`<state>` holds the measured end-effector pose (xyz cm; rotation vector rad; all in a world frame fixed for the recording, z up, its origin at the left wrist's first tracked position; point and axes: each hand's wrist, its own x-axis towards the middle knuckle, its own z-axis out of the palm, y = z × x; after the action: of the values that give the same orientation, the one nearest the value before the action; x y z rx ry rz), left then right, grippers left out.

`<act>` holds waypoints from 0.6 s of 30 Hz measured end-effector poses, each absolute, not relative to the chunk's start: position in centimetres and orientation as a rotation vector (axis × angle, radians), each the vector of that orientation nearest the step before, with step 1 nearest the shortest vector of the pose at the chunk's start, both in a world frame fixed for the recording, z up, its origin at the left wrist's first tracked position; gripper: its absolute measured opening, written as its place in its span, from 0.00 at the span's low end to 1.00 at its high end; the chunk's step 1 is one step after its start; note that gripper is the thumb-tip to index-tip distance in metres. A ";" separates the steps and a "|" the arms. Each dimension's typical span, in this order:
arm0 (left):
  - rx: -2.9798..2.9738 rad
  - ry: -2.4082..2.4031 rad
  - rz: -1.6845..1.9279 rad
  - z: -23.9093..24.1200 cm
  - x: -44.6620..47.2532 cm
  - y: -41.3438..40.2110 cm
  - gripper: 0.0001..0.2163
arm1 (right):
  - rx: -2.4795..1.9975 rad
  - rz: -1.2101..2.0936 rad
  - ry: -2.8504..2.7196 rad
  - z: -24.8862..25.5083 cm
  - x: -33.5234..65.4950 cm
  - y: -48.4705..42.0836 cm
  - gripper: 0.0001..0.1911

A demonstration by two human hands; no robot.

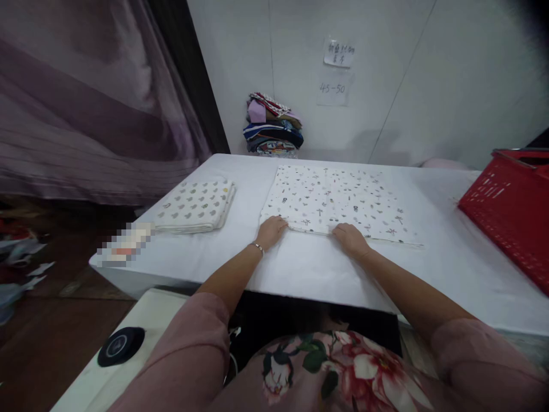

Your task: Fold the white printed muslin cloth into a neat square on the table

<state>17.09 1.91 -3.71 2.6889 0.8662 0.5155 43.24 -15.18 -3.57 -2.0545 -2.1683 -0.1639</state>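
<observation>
A white cloth (330, 200) with small printed figures and palm trees lies folded flat on the white table. At its near left corner, my left hand (271, 230) has its fingers closed on the front edge. My right hand (350, 238) pinches the same edge near its middle. The fingertips of both hands are partly hidden at the fabric. Left of this cloth, a second folded cloth (195, 206) with rows of grey-green motifs rests in a thick neat stack, apart from both hands.
A red plastic basket (510, 212) stands at the table's right end. Piled folded fabrics (274, 129) sit against the wall behind the table (295, 274). A blurred-out item (126, 245) lies at the left corner. Below it, a round black object (120, 347) rests on a pale surface.
</observation>
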 end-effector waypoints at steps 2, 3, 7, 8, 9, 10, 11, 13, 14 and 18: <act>2.679 0.856 0.533 -3.8 17.1 1.8 0.13 | -2.051 -0.155 -2.166 -3.5 43.2 -15.3 0.17; 2.681 0.847 0.544 -3.9 17.0 1.8 0.13 | -2.047 -0.152 -2.168 -3.5 43.1 -15.3 0.18; 2.760 0.771 0.515 -3.8 16.5 1.7 0.11 | -1.971 -0.148 -2.206 -3.4 43.1 -15.7 0.19; 2.790 0.759 0.485 -3.7 16.3 1.6 0.11 | -1.947 -0.150 -2.213 -3.5 43.1 -15.8 0.19; 2.821 0.761 0.451 -3.5 16.1 1.5 0.11 | -1.930 -0.156 -2.211 -3.7 43.2 -15.9 0.19; 2.852 0.782 0.412 -3.4 16.0 1.4 0.11 | -1.921 -0.162 -2.199 -3.9 43.3 -15.9 0.20; 2.881 0.815 0.374 -3.2 15.8 1.3 0.11 | -1.919 -0.166 -2.182 -4.1 43.3 -16.0 0.21; 2.922 0.898 0.316 -2.9 15.6 1.1 0.12 | -1.934 -0.152 -2.140 -4.6 43.4 -16.0 0.21; 2.934 0.937 0.299 -2.8 15.6 1.1 0.13 | -1.947 -0.133 -2.120 -4.7 43.3 -16.0 0.21; 2.936 1.091 0.309 -2.6 15.5 1.2 0.15 | -1.985 -0.036 -2.049 -4.6 42.9 -15.9 0.20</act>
<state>15.50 1.24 -2.59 2.9357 1.0908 0.3090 42.86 -15.95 -4.61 -1.9849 -2.0491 -0.0358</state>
